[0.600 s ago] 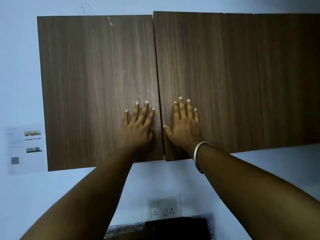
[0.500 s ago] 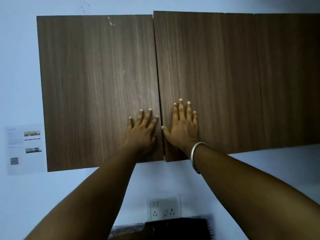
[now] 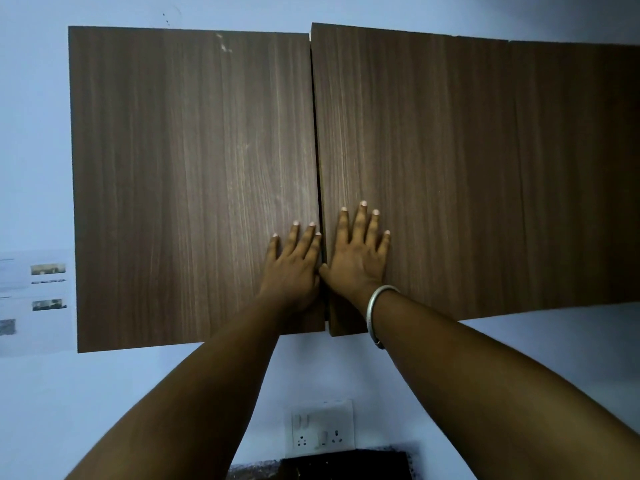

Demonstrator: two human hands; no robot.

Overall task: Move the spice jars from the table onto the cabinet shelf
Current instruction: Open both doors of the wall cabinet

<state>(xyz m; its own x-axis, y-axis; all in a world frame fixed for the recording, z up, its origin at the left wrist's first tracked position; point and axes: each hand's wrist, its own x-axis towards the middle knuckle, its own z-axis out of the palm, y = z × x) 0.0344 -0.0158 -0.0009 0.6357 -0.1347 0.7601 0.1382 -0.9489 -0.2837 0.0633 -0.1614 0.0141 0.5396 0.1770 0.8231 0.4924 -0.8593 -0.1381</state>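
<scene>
A brown wood-grain wall cabinet fills the view, with its left door point(image 3: 180, 174) and right door point(image 3: 450, 161) meeting at a narrow dark seam. My left hand point(image 3: 294, 265) lies flat on the left door beside the seam, fingers spread. My right hand point(image 3: 360, 254), with a silver bangle point(image 3: 375, 306) on the wrist, lies flat on the right door; its thumb reaches into the seam. The right door stands slightly proud of the left one. The shelf inside is hidden. No spice jars or table are in view.
A white wall surrounds the cabinet. A wall socket plate point(image 3: 322, 427) sits below the doors, above a dark speckled countertop edge point(image 3: 346, 465). A printed paper sheet point(image 3: 31, 299) is stuck to the wall at the left.
Both hands have slid closer to the seam between the doors; my right thumb now sits in the gap, and the right door edge stands out a little more.
</scene>
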